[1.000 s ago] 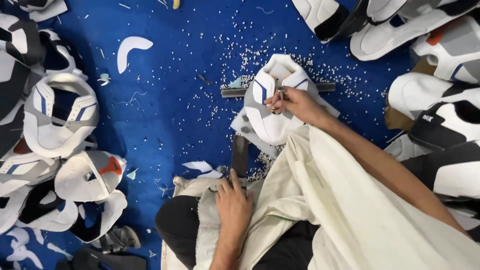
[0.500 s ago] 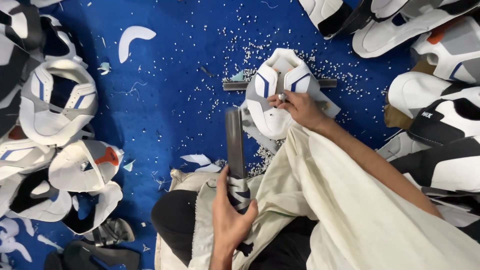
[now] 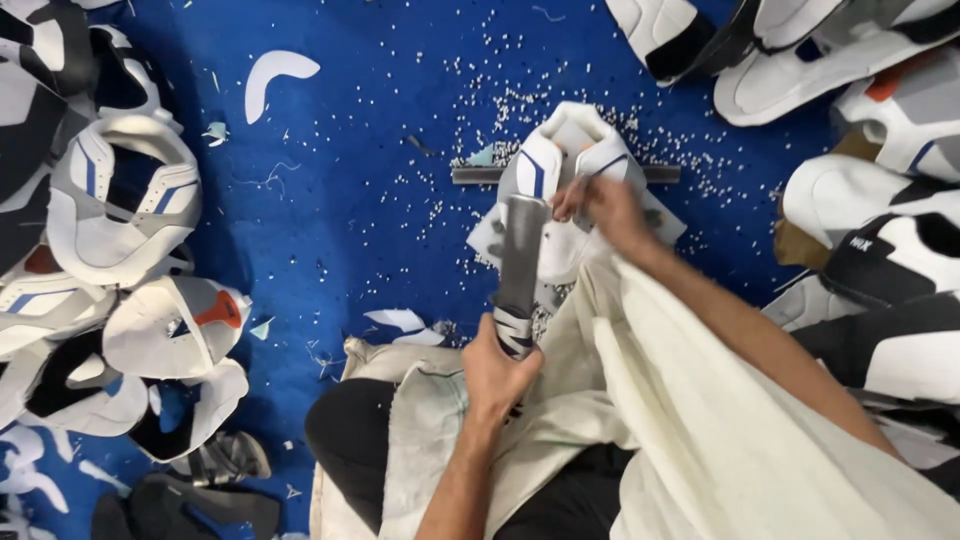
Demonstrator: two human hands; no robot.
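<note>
Your left hand (image 3: 497, 372) is closed around the taped handle of a flat grey metal tool (image 3: 520, 262), its end lying over the white shoe upper (image 3: 565, 190). Your right hand (image 3: 608, 208) pinches this upper, which rests on a grey bar (image 3: 475, 174) on the blue floor (image 3: 340, 170).

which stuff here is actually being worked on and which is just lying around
In use:
- flat grey metal tool, gripped by the left hand
- white shoe upper, pinned by the right hand
- metal bar under that upper

Lying about:
- pile of shoe uppers at left
- more uppers at right
- white crescent offcut
- white punch scraps on the blue mat
</note>
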